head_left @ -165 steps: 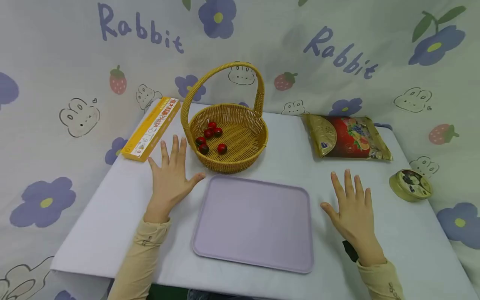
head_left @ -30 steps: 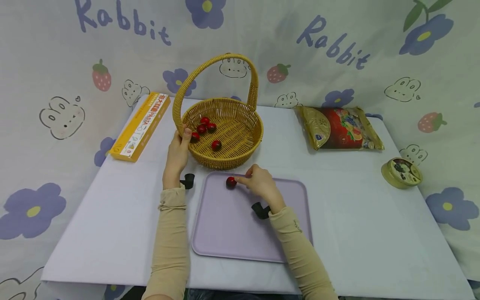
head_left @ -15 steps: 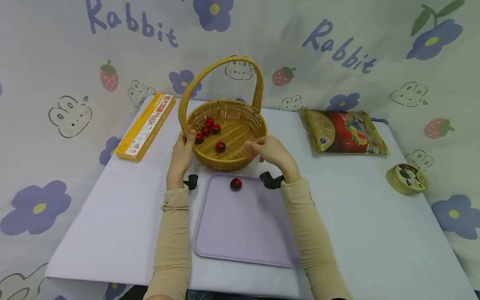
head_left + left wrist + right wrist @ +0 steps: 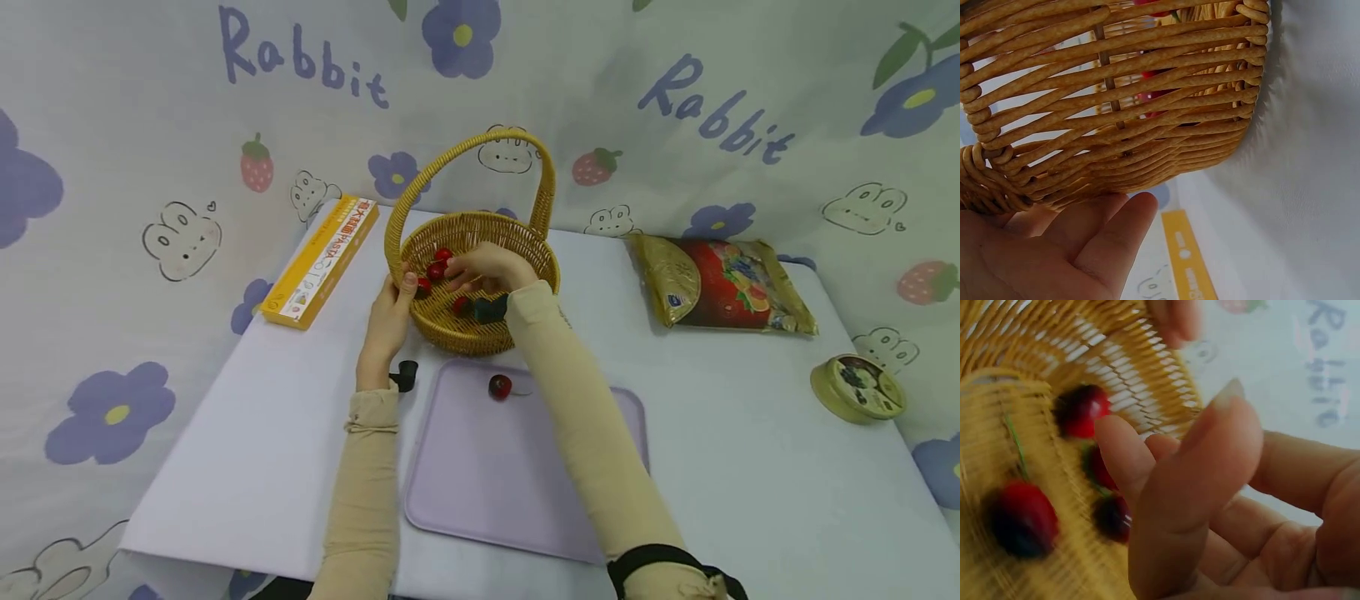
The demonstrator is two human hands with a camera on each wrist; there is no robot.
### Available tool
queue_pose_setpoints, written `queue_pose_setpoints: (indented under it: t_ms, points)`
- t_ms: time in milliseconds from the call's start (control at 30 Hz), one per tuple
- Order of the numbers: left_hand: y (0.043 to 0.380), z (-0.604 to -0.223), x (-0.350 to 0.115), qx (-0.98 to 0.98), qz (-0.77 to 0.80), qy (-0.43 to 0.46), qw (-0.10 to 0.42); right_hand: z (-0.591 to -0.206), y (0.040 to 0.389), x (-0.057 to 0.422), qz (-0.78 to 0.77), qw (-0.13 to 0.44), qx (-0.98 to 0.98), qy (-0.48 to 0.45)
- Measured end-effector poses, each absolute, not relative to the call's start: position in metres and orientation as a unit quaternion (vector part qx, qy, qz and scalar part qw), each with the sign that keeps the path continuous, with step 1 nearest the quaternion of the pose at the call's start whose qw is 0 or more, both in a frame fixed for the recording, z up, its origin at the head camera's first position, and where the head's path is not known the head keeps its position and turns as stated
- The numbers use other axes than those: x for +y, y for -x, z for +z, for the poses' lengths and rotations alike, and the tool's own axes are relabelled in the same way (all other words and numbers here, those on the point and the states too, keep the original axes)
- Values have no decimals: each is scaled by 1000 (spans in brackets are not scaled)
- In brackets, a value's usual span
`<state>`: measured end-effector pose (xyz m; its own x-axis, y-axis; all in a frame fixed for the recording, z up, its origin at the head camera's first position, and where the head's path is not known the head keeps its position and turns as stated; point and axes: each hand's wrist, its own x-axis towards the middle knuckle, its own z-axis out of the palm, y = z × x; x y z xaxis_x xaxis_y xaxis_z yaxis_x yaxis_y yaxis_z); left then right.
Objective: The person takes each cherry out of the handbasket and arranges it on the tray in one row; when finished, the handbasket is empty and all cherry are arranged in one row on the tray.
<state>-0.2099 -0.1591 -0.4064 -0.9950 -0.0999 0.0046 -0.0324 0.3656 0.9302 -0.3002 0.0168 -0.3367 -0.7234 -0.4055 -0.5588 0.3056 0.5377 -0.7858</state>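
My left hand (image 4: 387, 321) grips the left rim of the yellow wicker basket (image 4: 457, 340), thumb over the edge near the handle's base. In the left wrist view its fingers (image 4: 1116, 244) lie along the outside of the weave. Inside the basket are several red cherries, including a dark-bottomed cherry (image 4: 1022, 519) with a green stem. My right hand (image 4: 491, 262) reaches into the basket over them, its fingers loosely bent and nothing between them. One cherry (image 4: 499, 387) with a stem lies near the far edge of the lilac tray (image 4: 487, 492), in front of the basket.
A yellow pasta box (image 4: 322, 262) lies left of the basket. At the back right is a gold and red food bag (image 4: 720, 283), with a round gold tin (image 4: 857, 388) near the table's right edge. A patterned cloth hangs behind.
My left hand has taken hold of the basket rim. My right hand has let go of a cherry on the tray and moved up and forward into the basket.
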Motion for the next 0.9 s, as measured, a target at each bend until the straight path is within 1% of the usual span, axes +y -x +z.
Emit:
queue_pose_setpoints:
  t_ms: [100,267,567,900]
  points:
    - [208,-409,-153,-822,-567,-40,23,-350,305,6,-498,394,773,-18]
    - [206,-414,-146,-819,-573,-37,18,-368,310,-4,-493,397,771,-72]
    - [204,-411,-141,-820,-571,-26,20,-385,314,-17,-504,390,768,-60]
    - [209,-407,-161,-825,-563,-42,33,-385,325,-38,-470,385,795,3]
